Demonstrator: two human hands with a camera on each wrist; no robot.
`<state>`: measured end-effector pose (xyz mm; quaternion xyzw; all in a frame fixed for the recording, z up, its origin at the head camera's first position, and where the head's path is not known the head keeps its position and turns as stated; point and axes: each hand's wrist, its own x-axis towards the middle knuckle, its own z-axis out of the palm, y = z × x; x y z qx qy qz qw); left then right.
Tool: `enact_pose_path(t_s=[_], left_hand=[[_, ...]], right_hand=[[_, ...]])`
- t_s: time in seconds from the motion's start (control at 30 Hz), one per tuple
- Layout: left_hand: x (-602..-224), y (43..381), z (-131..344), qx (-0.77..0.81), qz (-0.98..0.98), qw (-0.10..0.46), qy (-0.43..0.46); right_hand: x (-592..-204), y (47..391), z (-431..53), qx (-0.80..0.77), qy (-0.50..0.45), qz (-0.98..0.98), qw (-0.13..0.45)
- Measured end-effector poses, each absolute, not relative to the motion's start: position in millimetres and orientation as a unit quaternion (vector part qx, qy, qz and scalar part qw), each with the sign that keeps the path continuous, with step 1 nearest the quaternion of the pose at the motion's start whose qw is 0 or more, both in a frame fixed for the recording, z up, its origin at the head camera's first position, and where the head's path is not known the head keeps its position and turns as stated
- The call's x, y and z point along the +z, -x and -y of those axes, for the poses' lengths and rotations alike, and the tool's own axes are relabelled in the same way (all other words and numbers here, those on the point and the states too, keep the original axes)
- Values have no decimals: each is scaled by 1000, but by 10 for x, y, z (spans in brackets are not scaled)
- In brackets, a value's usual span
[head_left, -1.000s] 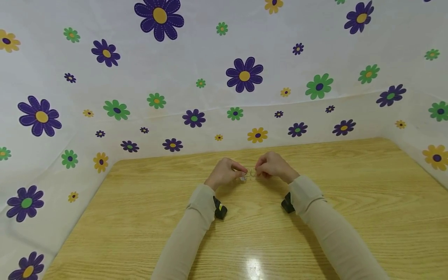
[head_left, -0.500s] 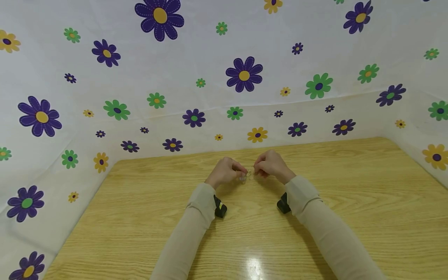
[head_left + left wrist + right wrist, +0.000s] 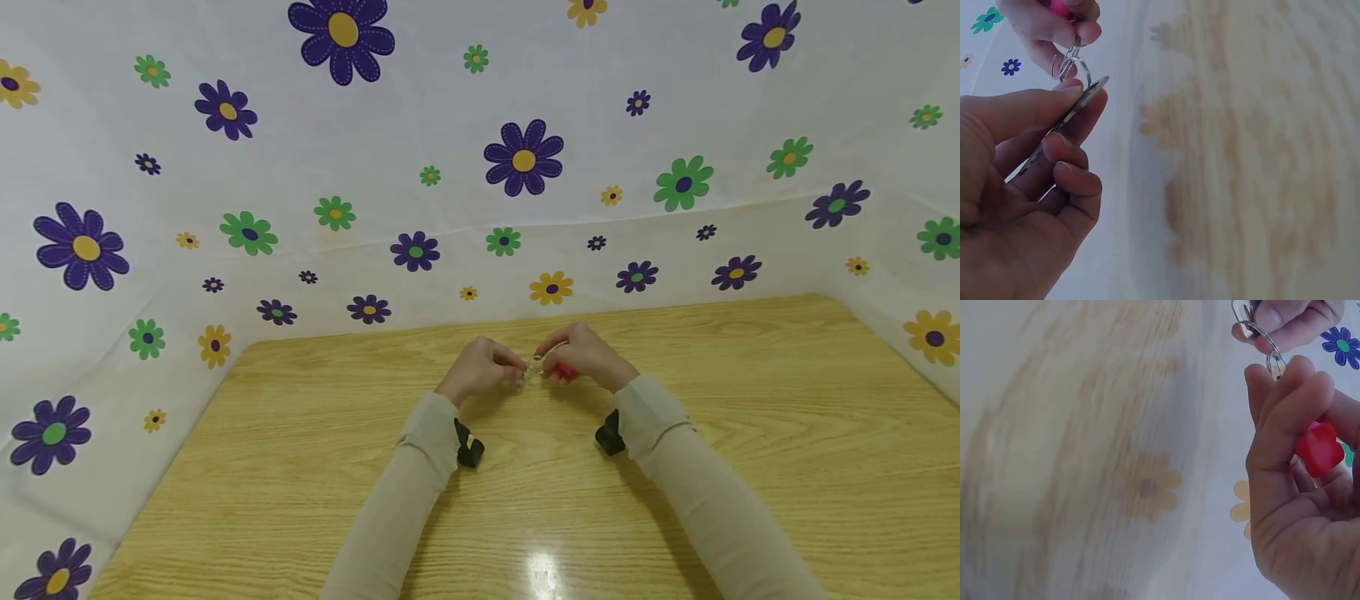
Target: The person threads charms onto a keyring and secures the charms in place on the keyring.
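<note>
My left hand point(image 3: 480, 368) pinches a thin, flat keychain tag point(image 3: 1096, 86) between thumb and fingers, seen almost edge-on in the left wrist view. A silver key ring point(image 3: 1264, 334) passes at the tag's end and spans the small gap between the hands. On the other side, my right hand point(image 3: 588, 357) holds a smaller linked ring at its fingertips. A red, flower-shaped charm point(image 3: 1320, 450) sits within that hand, partly covered by the fingers. Exactly how the rings interlock cannot be made out.
Both hands are above the far middle of a wood-grain table point(image 3: 360, 467). A white cloth with printed flowers point(image 3: 450, 108) rises behind the table and at both sides. Black wrist cameras point(image 3: 470, 446) hang under the beige sleeves point(image 3: 397, 500).
My right hand has shifted slightly left toward the left hand and turned a little. The red charm now shows beneath its fingers. My left hand has barely moved.
</note>
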<state>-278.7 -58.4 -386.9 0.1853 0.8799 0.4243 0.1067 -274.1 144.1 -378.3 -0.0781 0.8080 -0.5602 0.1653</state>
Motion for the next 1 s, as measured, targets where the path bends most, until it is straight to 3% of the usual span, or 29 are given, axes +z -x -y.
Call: enact_pose_path(t_s=[0.4, 0.77, 1.0], left_hand=[[-3874, 2813, 601, 460, -867, 91, -168], [-3870, 2812, 576, 459, -866, 88, -179], [-3850, 2799, 594, 452, -870, 84, -179]], right_hand=[[-3803, 2744, -1501, -581, 112, -783, 194], [-3843, 2784, -1469, -665, 52, -715, 207], [-3843, 2778, -1485, -691, 63, -683, 228]])
